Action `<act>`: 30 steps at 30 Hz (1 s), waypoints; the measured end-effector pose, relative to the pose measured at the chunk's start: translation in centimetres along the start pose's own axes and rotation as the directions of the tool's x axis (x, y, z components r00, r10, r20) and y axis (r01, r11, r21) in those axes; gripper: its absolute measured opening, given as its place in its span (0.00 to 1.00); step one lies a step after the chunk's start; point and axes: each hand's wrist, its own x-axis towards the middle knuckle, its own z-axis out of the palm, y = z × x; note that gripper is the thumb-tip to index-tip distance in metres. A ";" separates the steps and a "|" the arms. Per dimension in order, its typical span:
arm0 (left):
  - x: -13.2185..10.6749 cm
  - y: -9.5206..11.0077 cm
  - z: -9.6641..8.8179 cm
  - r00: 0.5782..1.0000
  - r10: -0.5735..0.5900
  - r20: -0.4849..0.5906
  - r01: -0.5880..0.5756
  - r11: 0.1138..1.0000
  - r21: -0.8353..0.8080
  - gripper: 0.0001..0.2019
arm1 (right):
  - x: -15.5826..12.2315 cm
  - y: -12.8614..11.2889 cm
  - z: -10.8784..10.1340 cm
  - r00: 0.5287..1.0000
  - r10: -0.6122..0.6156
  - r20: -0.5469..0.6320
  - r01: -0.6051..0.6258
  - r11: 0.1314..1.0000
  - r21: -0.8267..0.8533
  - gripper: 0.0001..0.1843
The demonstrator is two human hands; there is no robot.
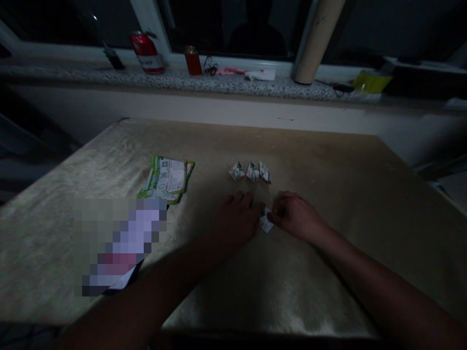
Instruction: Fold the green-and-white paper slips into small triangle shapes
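A small piece of folded printed paper lies on the table between my hands. At its left edge, my left hand holds it with the digits nearest it, while the other fingers rest bent on the tabletop. My right hand is closed at the upper right edge, thumb and forefinger pinching the paper. Just beyond my hands stand three folded paper pieces in a row: a left one, a middle one and a right one. Shadow hides the exact grip of my fingertips.
Green-and-white printed sheets lie left on the table, near a blurred-out flat object. Along the window sill stand a red can, a small red bottle and a cardboard tube.
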 end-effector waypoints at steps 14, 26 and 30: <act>0.0 0.0 0.3 1.000 0.013 -0.011 -0.013 1.000 0.027 0.15 | -0.2 -0.1 -0.8 0.996 -0.049 0.070 0.054 0.996 -0.072 0.10; -0.2 0.0 0.5 0.999 0.019 -0.036 -0.018 1.000 0.018 0.15 | -0.8 0.2 -0.8 0.996 -0.068 0.066 0.075 0.991 -0.109 0.11; -0.2 0.0 0.4 0.999 0.003 -0.038 -0.003 1.000 0.012 0.14 | -0.7 0.6 -0.8 0.996 -0.052 0.069 0.059 0.993 -0.097 0.11</act>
